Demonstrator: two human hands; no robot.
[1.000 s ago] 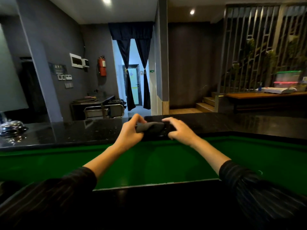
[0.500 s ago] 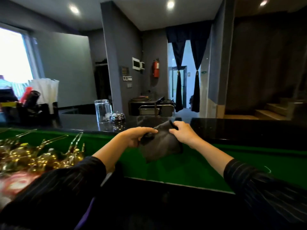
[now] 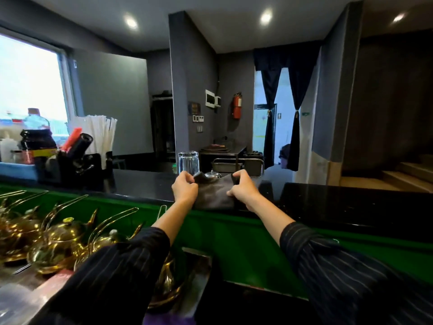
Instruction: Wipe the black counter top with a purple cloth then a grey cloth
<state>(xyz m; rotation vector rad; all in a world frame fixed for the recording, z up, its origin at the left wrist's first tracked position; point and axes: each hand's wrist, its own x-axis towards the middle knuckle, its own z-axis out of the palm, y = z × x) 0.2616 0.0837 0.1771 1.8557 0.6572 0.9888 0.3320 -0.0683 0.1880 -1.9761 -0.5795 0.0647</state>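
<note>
Grey cloth [image 3: 214, 195] is hanging spread between both hands above the near edge of the black counter top [image 3: 351, 202], its lower part draping over that edge. The left hand [image 3: 185, 190] is pinching the cloth's upper left corner with closed fingers, and the right hand [image 3: 243, 190] is gripping the upper right corner the same way. Compared with half a second ago, the cloth is being held wider and flatter, and the view is turning further left, bringing more of the window into sight. A clear glass [image 3: 188, 163] is standing on the counter just behind the left hand, with a small metal bell [image 3: 212, 175] beside it. Below, a green panel [image 3: 234, 238] is running under the counter, and brass teapots [image 3: 58, 240] are crowding the lower left
</note>
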